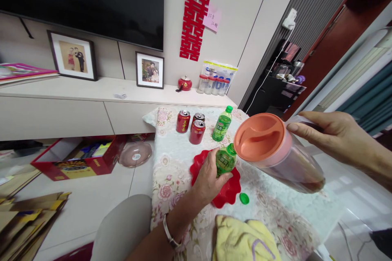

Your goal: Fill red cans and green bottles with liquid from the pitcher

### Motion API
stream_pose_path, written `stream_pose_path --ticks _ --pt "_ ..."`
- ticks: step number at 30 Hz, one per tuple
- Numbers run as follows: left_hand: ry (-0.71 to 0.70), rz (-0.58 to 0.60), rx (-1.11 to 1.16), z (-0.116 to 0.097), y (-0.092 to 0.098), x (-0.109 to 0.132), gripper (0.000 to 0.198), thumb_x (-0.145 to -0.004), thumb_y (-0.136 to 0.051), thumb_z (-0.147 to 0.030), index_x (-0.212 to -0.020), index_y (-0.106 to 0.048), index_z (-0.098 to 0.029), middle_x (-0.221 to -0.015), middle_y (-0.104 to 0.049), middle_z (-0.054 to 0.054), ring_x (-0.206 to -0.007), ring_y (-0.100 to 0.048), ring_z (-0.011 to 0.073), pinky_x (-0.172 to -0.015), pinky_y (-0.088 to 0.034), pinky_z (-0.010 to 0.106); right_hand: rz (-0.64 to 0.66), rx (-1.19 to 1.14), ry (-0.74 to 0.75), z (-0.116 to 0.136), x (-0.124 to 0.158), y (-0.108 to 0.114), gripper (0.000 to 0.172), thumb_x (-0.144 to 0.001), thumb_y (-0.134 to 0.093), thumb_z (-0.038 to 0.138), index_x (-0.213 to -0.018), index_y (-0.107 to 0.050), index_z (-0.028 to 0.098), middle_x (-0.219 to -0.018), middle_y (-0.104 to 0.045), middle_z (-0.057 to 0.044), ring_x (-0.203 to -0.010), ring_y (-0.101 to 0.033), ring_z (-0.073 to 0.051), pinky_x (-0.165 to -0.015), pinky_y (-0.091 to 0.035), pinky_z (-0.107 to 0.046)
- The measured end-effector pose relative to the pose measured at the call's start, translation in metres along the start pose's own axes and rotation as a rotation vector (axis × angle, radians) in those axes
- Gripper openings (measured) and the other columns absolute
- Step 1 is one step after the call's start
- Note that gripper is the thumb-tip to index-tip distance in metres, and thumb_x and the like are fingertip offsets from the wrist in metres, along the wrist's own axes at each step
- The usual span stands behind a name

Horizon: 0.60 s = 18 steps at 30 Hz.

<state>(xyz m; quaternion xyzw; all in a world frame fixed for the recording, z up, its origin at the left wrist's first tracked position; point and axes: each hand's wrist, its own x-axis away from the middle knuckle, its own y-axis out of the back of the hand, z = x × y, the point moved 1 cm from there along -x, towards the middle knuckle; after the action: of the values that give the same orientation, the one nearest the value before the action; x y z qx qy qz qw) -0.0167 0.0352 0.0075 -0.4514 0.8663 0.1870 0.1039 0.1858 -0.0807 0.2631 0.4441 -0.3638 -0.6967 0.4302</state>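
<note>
My left hand [210,179] is wrapped round a green plastic bottle [226,160] with its cap off, standing in or over a red scalloped dish [230,191]. In my right hand [332,130] is the handle of a clear pitcher [294,167] with an orange lid [261,136]. The pitcher is tilted, its lid end close to the bottle's mouth, and brown liquid lies in its lower end. Whether liquid flows between them I cannot tell. A loose green cap [244,198] rests on the cloth beside the dish.
Several red drink cans [197,132] and a capped green bottle [222,124] stand on the flowered tablecloth [171,163]. Near the front edge lies a yellow towel [245,238]. Behind is a white cabinet [131,100] with picture frames and jars. A grey stool [125,228] stands at left.
</note>
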Motion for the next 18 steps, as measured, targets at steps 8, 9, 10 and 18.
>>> stream_pose_path --ticks 8,9,10,18 --pt "-0.004 0.0 -0.002 -0.0011 -0.0002 -0.0001 0.075 -0.086 -0.073 -0.026 -0.153 -0.041 -0.017 -0.153 -0.058 0.022 -0.146 -0.056 0.0386 -0.125 -0.042 0.063 0.011 0.01 0.019 -0.0028 -0.002 0.0006 0.068 -0.086 -0.06 0.088 -0.074 -0.065 0.022 -0.069 -0.057 0.001 -0.065 -0.05 -0.016 -0.059 -0.034 -0.031" --pt "-0.005 0.0 -0.002 -0.0012 -0.0001 0.0 0.075 -0.086 -0.073 -0.026 -0.153 -0.041 -0.017 -0.152 -0.059 0.022 -0.146 -0.056 0.0387 -0.124 -0.043 0.063 0.005 0.007 0.009 -0.001 -0.0012 0.0006 0.068 -0.086 -0.06 0.089 -0.074 -0.065 0.022 -0.069 -0.057 0.001 -0.066 -0.049 -0.016 -0.059 -0.033 -0.031" --pt "-0.006 0.0 -0.002 -0.0011 -0.0001 0.0001 0.075 -0.086 -0.073 -0.026 -0.153 -0.041 -0.017 -0.152 -0.059 0.023 -0.145 -0.056 0.0386 -0.124 -0.043 0.063 0.008 0.005 0.004 0.0006 -0.0004 0.0004 0.069 -0.085 -0.06 0.089 -0.073 -0.065 0.022 -0.069 -0.056 0.001 -0.066 -0.049 -0.016 -0.059 -0.033 -0.031" --pt "-0.015 -0.002 -0.001 0.0015 -0.0003 0.0003 0.076 -0.086 -0.075 -0.027 -0.154 -0.041 -0.019 -0.152 -0.059 0.021 -0.146 -0.056 0.038 -0.125 -0.043 0.062 0.004 0.009 0.056 -0.003 -0.0023 0.0 0.07 -0.085 -0.06 0.09 -0.07 -0.064 0.022 -0.065 -0.051 0.002 -0.062 -0.047 -0.015 -0.054 -0.035 -0.029"
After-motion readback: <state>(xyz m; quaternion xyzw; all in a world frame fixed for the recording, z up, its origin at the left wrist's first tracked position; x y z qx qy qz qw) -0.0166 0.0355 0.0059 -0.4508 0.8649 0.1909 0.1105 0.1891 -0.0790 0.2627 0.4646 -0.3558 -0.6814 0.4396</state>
